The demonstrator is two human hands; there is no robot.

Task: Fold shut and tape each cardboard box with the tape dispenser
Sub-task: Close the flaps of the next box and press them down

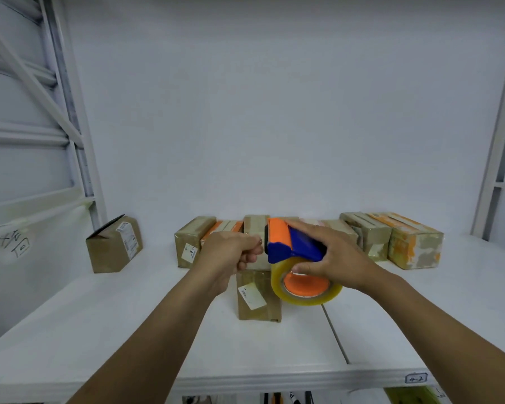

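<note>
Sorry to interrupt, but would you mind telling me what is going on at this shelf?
A person is taping cardboard boxes on a white shelf. The right hand holds the blue and orange tape dispenser above a small box. The left hand is pinched closed beside the dispenser's front, seemingly on the tape end. More boxes line the back wall.

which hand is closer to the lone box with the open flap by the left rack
Left. The left hand is pinched beside the tape dispenser, a gap right of that box; the right hand, gripping the dispenser, is farther.
</note>
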